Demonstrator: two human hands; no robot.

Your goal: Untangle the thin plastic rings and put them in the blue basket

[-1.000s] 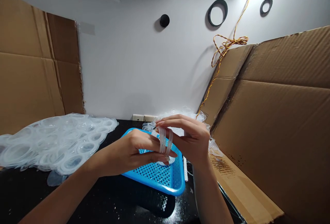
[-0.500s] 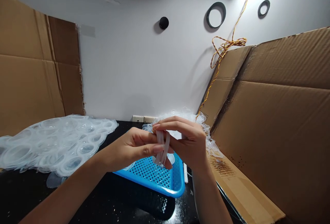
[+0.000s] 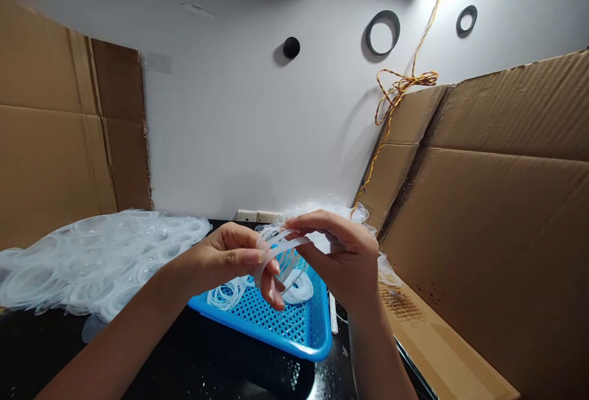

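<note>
Above the blue basket (image 3: 257, 324), several translucent white rings (image 3: 281, 249) stretch between my two hands. My left hand (image 3: 234, 256) pinches one side of them between thumb and fingers, its other fingertips curled below. The far side of the rings is gripped by my right hand (image 3: 347, 253), its thumb and fingers brought together. Inside the basket lie a loose group of thin white rings (image 3: 226, 294) on the left and a denser coil of rings (image 3: 299, 286) under my hands.
A large heap of translucent rings (image 3: 110, 253) covers the table's left side. Another pile (image 3: 322, 207) stands behind my hands. Cardboard (image 3: 497, 216) walls the right side, and more cardboard (image 3: 50, 148) the left. A twisted yellow cord (image 3: 390, 105) hangs at the right.
My hands have moved apart, and the rings, bunched upright around my fingers before, now span sideways between them. More of the basket and its coil shows.
</note>
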